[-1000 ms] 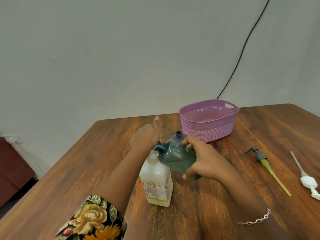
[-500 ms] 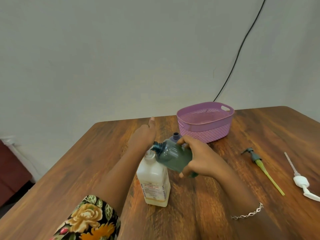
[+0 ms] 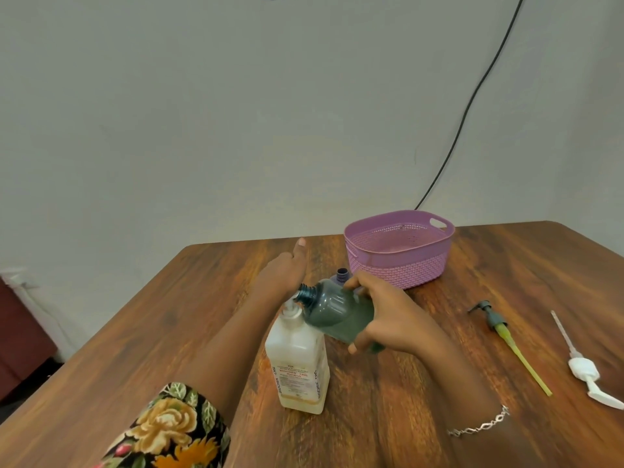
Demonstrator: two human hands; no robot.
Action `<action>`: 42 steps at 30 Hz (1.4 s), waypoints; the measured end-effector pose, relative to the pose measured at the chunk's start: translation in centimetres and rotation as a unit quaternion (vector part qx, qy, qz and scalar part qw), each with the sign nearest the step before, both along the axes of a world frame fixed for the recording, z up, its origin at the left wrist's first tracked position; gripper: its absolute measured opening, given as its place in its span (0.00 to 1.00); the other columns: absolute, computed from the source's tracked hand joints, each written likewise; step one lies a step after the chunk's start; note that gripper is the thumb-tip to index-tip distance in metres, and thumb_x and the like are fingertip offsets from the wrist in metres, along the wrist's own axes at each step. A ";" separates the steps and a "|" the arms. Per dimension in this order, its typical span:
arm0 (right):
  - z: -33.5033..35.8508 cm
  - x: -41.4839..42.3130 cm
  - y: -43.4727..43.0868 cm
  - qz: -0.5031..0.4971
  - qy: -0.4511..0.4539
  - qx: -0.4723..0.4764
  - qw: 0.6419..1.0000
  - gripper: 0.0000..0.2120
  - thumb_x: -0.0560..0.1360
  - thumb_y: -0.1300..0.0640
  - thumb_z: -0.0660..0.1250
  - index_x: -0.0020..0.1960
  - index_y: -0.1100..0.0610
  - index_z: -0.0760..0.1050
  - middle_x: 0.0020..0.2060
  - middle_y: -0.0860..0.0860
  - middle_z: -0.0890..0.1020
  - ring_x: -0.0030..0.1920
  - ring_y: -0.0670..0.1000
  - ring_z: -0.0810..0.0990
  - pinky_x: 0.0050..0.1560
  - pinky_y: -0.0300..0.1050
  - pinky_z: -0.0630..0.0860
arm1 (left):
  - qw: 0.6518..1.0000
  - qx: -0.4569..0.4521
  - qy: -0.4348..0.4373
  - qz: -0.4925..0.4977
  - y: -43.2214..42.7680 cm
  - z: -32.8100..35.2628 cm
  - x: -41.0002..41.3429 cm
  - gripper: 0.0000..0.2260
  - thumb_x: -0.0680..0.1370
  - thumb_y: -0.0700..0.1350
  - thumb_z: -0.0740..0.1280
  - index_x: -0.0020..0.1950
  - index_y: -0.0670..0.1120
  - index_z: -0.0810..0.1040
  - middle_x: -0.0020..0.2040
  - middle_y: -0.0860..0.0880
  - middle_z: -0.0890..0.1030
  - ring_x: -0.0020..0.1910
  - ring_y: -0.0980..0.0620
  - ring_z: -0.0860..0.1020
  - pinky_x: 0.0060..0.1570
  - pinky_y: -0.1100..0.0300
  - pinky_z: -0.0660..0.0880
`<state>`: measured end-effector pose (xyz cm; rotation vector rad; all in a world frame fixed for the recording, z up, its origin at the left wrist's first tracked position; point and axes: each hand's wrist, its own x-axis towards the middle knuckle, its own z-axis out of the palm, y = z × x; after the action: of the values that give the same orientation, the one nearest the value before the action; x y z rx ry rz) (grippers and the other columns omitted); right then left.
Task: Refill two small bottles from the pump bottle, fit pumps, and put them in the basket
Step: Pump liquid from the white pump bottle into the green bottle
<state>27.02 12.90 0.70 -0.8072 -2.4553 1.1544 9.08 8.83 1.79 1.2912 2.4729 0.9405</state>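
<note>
Right hand (image 3: 388,319) grips green bottle (image 3: 337,314) tilted against pump bottle (image 3: 299,363) spout for filling; flat left hand (image 3: 287,271) presses the pump

I'm looking at a brown wooden table (image 3: 135,349) whose grain runs away from me and whose far right corner is rounded. A pink perforated basket (image 3: 398,268) sits near its far edge. Just in front of the basket stands a small purple bottle (image 3: 341,273), uncapped and mostly hidden from me. Nearer to me, a white pump bottle (image 3: 299,363) with a red-printed label stands upright. Well apart to the right, a dark pump with a yellow-green tube (image 3: 506,340) lies flat. Beside it, nearer the table's right edge, lies a white pump (image 3: 582,368), its thin tube pointing away from me.
</note>
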 end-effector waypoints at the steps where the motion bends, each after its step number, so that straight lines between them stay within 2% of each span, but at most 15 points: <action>1: -0.2 -0.1 0.0 0.000 -0.003 -0.006 1.000 0.33 0.59 0.66 0.78 0.56 0.48 0.67 0.52 0.47 0.70 0.49 0.53 0.76 0.34 0.50 0.82 | 1.000 0.004 0.003 0.005 -0.1 -0.3 0.0 0.32 0.82 0.57 0.41 0.52 0.37 0.77 0.47 0.43 0.77 0.46 0.49 0.74 0.53 0.54 0.70; 5: -0.6 -0.2 0.1 -0.001 0.003 -0.022 1.000 0.32 0.59 0.67 0.78 0.56 0.49 0.68 0.51 0.47 0.71 0.46 0.53 0.77 0.34 0.53 0.81 | 1.000 0.010 0.000 0.013 0.2 -0.7 -0.2 0.32 0.81 0.58 0.41 0.52 0.37 0.77 0.49 0.41 0.79 0.50 0.46 0.76 0.55 0.52 0.71; 9: -0.2 0.0 0.1 0.001 0.021 -0.021 1.000 0.32 0.59 0.66 0.78 0.56 0.48 0.68 0.48 0.44 0.70 0.47 0.49 0.74 0.34 0.49 0.82 | 0.998 0.047 -0.039 -0.012 0.4 0.1 -0.7 0.30 0.81 0.58 0.42 0.43 0.40 0.76 0.39 0.46 0.77 0.39 0.51 0.74 0.45 0.57 0.71; 12: 0.2 0.2 0.0 0.006 0.028 -0.023 0.999 0.32 0.59 0.65 0.78 0.56 0.48 0.67 0.49 0.44 0.69 0.48 0.49 0.74 0.33 0.45 0.81 | 0.997 0.050 -0.051 -0.022 0.5 0.6 -0.9 0.30 0.81 0.58 0.42 0.43 0.41 0.76 0.39 0.46 0.77 0.41 0.49 0.75 0.53 0.53 0.72; 14: 0.1 0.2 0.0 0.006 0.020 -0.018 1.000 0.32 0.59 0.65 0.78 0.55 0.46 0.67 0.50 0.44 0.70 0.49 0.49 0.75 0.33 0.43 0.81 | 0.998 0.043 -0.043 -0.027 0.5 0.5 -0.8 0.29 0.81 0.58 0.42 0.42 0.41 0.75 0.39 0.46 0.76 0.42 0.49 0.75 0.53 0.53 0.72; 17: -0.3 0.1 0.2 0.006 0.003 -0.016 1.000 0.32 0.59 0.65 0.78 0.56 0.47 0.68 0.52 0.47 0.71 0.47 0.52 0.77 0.33 0.47 0.81 | 0.999 0.023 -0.010 -0.026 0.3 -0.2 -0.3 0.29 0.81 0.58 0.41 0.42 0.41 0.74 0.39 0.45 0.76 0.40 0.49 0.74 0.47 0.56 0.71; 22: -0.9 -0.1 0.3 0.003 -0.002 -0.019 1.000 0.32 0.59 0.67 0.78 0.55 0.47 0.68 0.51 0.47 0.71 0.46 0.56 0.79 0.34 0.52 0.81 | 1.000 0.017 0.008 -0.019 0.3 -0.8 -0.3 0.30 0.81 0.59 0.40 0.45 0.41 0.75 0.41 0.44 0.77 0.42 0.48 0.75 0.45 0.57 0.71; 25: -0.6 0.1 0.1 0.003 0.015 -0.023 1.000 0.32 0.59 0.66 0.78 0.55 0.47 0.68 0.50 0.45 0.71 0.46 0.52 0.77 0.33 0.47 0.81 | 0.999 0.027 -0.013 -0.020 0.4 -0.3 -0.6 0.32 0.81 0.59 0.40 0.49 0.39 0.77 0.40 0.45 0.78 0.43 0.49 0.76 0.50 0.56 0.71; 29: -0.1 0.3 0.0 0.011 0.034 -0.027 0.999 0.32 0.59 0.65 0.79 0.55 0.47 0.68 0.48 0.42 0.70 0.47 0.49 0.75 0.32 0.42 0.80 | 0.997 0.062 -0.044 -0.024 0.7 0.4 -1.1 0.30 0.81 0.60 0.41 0.44 0.42 0.76 0.38 0.44 0.79 0.41 0.48 0.77 0.52 0.53 0.74; 33: -0.3 0.2 0.1 0.007 0.024 -0.020 0.999 0.32 0.58 0.65 0.78 0.55 0.47 0.68 0.49 0.43 0.71 0.47 0.51 0.76 0.34 0.46 0.81 | 0.997 0.067 -0.019 -0.018 0.4 0.1 -0.5 0.29 0.81 0.59 0.41 0.39 0.42 0.74 0.37 0.44 0.77 0.39 0.48 0.75 0.48 0.55 0.73; 37: -0.8 0.1 0.2 0.000 -0.001 0.002 1.000 0.33 0.58 0.63 0.79 0.57 0.48 0.68 0.51 0.46 0.71 0.51 0.51 0.75 0.39 0.52 0.81 | 0.997 0.065 0.028 0.004 0.0 -0.7 -0.2 0.33 0.81 0.59 0.40 0.45 0.38 0.78 0.41 0.41 0.82 0.42 0.46 0.79 0.49 0.53 0.75; 40: -0.9 0.1 0.1 -0.001 0.005 -0.009 1.000 0.34 0.58 0.64 0.79 0.57 0.48 0.68 0.52 0.46 0.71 0.51 0.51 0.75 0.39 0.51 0.82 | 0.998 0.066 0.022 0.004 0.0 -0.7 -0.2 0.32 0.81 0.59 0.41 0.44 0.40 0.77 0.41 0.42 0.81 0.44 0.46 0.79 0.49 0.53 0.74; 42: -0.9 0.1 0.0 -0.003 0.011 -0.010 1.000 0.34 0.58 0.64 0.79 0.58 0.48 0.68 0.53 0.47 0.71 0.52 0.51 0.74 0.41 0.52 0.81 | 0.997 0.081 -0.005 -0.003 -0.1 -0.3 -0.1 0.29 0.81 0.58 0.41 0.42 0.42 0.76 0.38 0.44 0.81 0.41 0.47 0.79 0.50 0.53 0.74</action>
<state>27.16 12.93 -0.23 -0.8036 -2.4257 1.1805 8.96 8.75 1.47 1.3361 2.4277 1.1634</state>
